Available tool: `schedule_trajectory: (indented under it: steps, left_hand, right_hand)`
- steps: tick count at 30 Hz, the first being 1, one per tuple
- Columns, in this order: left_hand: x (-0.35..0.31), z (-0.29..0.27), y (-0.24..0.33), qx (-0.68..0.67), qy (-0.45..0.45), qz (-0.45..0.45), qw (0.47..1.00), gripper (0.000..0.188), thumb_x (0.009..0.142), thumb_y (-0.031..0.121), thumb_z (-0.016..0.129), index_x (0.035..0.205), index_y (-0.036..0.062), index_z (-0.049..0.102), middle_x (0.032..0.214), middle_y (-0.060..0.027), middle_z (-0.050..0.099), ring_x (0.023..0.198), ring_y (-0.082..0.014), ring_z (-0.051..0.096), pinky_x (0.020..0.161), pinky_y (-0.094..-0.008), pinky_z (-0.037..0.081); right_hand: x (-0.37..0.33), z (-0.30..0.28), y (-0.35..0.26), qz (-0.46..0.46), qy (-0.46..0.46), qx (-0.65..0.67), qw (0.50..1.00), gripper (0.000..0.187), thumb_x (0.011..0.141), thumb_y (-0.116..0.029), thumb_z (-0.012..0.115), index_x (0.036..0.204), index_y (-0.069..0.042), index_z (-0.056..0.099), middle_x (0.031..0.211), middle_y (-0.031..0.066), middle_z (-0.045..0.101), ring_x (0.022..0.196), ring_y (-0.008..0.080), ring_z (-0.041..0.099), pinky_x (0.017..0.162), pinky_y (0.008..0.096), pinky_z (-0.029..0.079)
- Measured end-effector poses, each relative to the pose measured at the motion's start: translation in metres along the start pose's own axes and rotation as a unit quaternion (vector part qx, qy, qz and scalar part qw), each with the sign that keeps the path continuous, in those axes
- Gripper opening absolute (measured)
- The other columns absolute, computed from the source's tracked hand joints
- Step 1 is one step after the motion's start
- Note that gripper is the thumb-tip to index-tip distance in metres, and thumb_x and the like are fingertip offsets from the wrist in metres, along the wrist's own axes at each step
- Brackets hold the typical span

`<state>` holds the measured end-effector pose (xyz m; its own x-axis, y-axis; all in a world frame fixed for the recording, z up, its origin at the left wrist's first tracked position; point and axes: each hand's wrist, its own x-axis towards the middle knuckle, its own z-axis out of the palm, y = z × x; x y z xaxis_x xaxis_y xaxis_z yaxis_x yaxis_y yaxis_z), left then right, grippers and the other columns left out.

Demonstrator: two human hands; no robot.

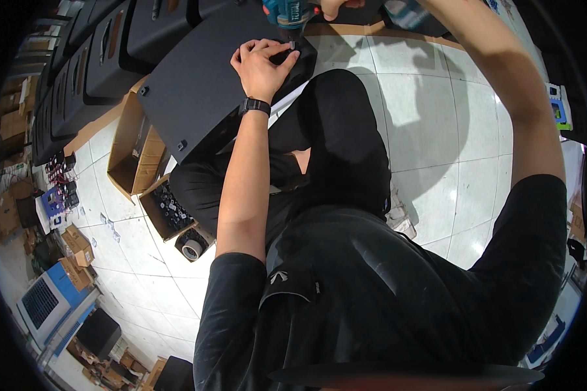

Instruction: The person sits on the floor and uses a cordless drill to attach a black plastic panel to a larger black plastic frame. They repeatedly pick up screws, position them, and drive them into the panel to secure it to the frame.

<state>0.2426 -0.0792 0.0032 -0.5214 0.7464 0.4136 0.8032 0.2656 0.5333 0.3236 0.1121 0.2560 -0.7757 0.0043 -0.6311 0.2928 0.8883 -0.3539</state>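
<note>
My left fingers [278, 49] pinch a piece [292, 45] under the drill [289, 13]; right fingers [353, 3], grip unclear. Left of both, boxes [153, 218] hold parts [171, 207], tape [191, 249].

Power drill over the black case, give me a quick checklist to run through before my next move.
1. Left hand on the small piece at the case corner: ok, thumb and index finger close about it.
2. Fingers clear of the drill tip: not ok, they sit right beside it.
3. Right hand grip on the drill: cannot tell, the picture's top edge cuts it off.
4. Fittings at the case's two left corners: ok, both present; tightness cannot be told.
5. Small loose parts nearby: ok, in a carton beside your left knee.
</note>
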Motion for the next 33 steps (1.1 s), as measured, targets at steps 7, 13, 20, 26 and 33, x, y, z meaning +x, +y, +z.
schedule_trajectory:
  steps: [7, 13, 20, 26, 33]
  left_hand:
    - [-0.002, -0.002, -0.001, 0.002, 0.031, -0.010, 0.999, 0.025, 0.078, 0.044, 0.086, 0.093, 0.0241, 0.086, 0.101, 0.0062, 0.076, 0.121, -0.0244, 0.059, 0.115, -0.0489, 0.029]
    - [-0.001, -0.003, 0.005, 0.003, 0.019, -0.022, 1.000, 0.032, 0.080, 0.046, 0.086, 0.096, 0.0187, 0.085, 0.104, 0.0065, 0.076, 0.122, -0.0239, 0.058, 0.114, -0.0458, 0.030]
    - [-0.004, -0.005, 0.001, -0.002, 0.044, -0.024, 0.999, 0.024, 0.077, 0.041, 0.086, 0.091, 0.0214, 0.086, 0.097, 0.0068, 0.076, 0.117, -0.0237, 0.060, 0.115, -0.0464, 0.030]
    - [0.002, 0.000, 0.007, -0.010, 0.039, -0.011, 0.999, 0.025, 0.077, 0.040, 0.085, 0.090, 0.0190, 0.085, 0.097, 0.0062, 0.076, 0.117, -0.0235, 0.060, 0.114, -0.0467, 0.030]
    - [0.002, 0.003, 0.008, -0.064, 0.045, 0.012, 0.997, 0.025, 0.079, 0.039, 0.084, 0.090, 0.0164, 0.082, 0.098, 0.0047, 0.075, 0.114, -0.0230, 0.061, 0.112, -0.0468, 0.032]
  right_hand:
    - [0.034, -0.026, 0.012, -0.103, -0.082, -0.049, 0.990, 0.025, 0.080, -0.004, 0.081, 0.102, -0.004, 0.069, 0.081, 0.0063, 0.068, 0.069, 0.0195, 0.062, 0.059, 0.0366, 0.051]
    - [0.029, -0.018, 0.037, -0.091, -0.054, 0.019, 0.994, 0.026, 0.082, -0.005, 0.082, 0.106, -0.006, 0.071, 0.085, 0.0049, 0.070, 0.071, 0.0181, 0.062, 0.061, 0.0357, 0.052]
    - [0.005, 0.025, 0.004, 0.088, 0.021, 0.195, 0.977, 0.012, 0.087, -0.008, 0.076, 0.078, -0.003, 0.069, 0.070, 0.0045, 0.064, 0.056, 0.0150, 0.054, 0.052, 0.0337, 0.043]
    - [-0.020, 0.035, -0.040, 0.118, 0.050, 0.226, 0.966, 0.012, 0.086, -0.009, 0.073, 0.077, -0.002, 0.069, 0.067, 0.0063, 0.064, 0.057, 0.0167, 0.058, 0.053, 0.0335, 0.048]
    - [-0.008, 0.038, -0.062, 0.156, 0.068, 0.244, 0.955, 0.014, 0.086, -0.011, 0.074, 0.077, -0.001, 0.070, 0.068, 0.0068, 0.064, 0.058, 0.0171, 0.060, 0.054, 0.0335, 0.050]
